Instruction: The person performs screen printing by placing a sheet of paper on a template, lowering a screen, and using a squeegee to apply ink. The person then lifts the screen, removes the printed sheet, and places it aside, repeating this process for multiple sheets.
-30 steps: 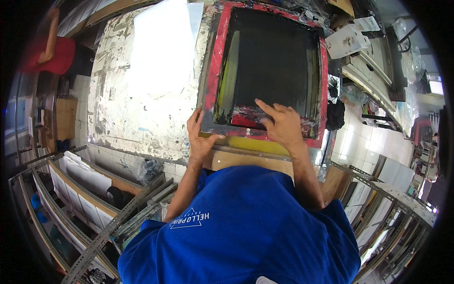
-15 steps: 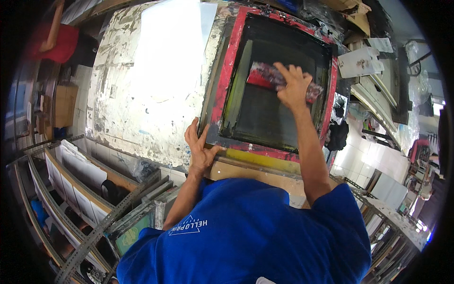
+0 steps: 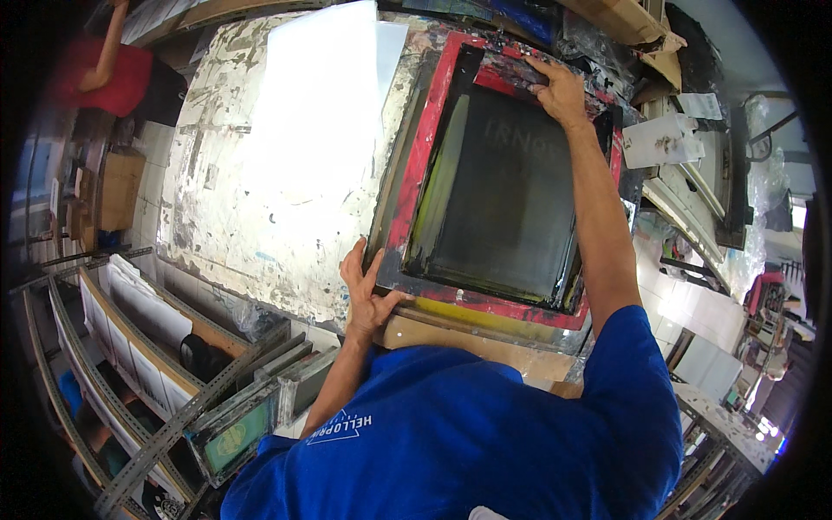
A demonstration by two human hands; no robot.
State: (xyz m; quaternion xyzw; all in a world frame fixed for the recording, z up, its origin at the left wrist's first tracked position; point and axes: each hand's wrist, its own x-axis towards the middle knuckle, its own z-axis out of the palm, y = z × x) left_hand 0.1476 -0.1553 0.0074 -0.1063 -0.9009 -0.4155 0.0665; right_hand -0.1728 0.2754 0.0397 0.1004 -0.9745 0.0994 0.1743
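Note:
A silk-screen printing frame, red and smeared with black ink, lies on the worktable before me. Its dark mesh shows faint pale lettering and a wet black border. At the frame's far end my right hand grips an ink-smeared red squeegee, which lies across the mesh; the hand covers its right part. My left hand rests at the frame's near left corner, fingers spread and thumb along the front edge.
White sheets lie on the paint-stained table to the left. A rack with papers stands at lower left, beside leaning framed screens. Cardboard and plastic crowd the far right. Another person in red stands at far left.
My right hand has pushed the squeegee away from me, from mid-mesh to the frame's far end. My left hand stays at the near left corner.

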